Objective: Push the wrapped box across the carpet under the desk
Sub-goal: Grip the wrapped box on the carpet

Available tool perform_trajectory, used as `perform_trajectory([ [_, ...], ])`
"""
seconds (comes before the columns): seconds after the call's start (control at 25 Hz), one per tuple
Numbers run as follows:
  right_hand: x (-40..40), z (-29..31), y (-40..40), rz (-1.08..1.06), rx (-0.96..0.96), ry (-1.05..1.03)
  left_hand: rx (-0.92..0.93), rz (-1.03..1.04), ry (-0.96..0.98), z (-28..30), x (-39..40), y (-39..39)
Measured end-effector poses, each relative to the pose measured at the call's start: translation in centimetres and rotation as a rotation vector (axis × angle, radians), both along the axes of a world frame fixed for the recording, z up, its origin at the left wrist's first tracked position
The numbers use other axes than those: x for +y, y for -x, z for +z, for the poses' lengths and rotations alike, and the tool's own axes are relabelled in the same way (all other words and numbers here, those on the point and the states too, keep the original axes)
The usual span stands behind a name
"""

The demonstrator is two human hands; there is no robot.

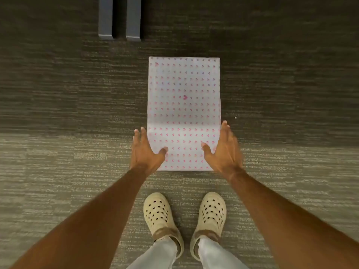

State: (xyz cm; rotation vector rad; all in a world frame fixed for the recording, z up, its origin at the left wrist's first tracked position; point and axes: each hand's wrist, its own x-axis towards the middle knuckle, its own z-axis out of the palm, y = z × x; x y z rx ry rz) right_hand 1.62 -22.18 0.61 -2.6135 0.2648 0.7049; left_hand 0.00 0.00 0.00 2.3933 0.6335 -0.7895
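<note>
A flat rectangular wrapped box, in white paper printed with small pink hearts, lies on the grey carpet in the middle of the head view. My left hand presses against its near left edge, fingers along the side and thumb on top. On the near right edge rests my right hand in the same way, thumb on the top face. Both hands clasp the box's near end between them. Two grey desk legs stand at the far left, in shadow.
My two feet in cream perforated clogs stand just behind the box. The carpet beyond the box is darker, shaded from above. A tiny white speck lies on the carpet right of the box.
</note>
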Motion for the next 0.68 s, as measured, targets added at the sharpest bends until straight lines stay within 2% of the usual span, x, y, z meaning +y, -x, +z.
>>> perform_trajectory([
  [0.32,-0.6,-4.5,-1.0,-0.376,0.058,-0.2,-0.078,0.364,0.192,-4.7,1.4,-1.1],
  [0.48,-1.1,-5.9,-1.2,-0.469,0.084,-0.292,-0.038,0.516,0.257,-5.5,2.4,-1.9],
  [0.68,-1.7,-6.6,-1.7,-0.54,0.102,-0.36,0.039,0.579,0.344,-5.7,3.1,-3.1],
])
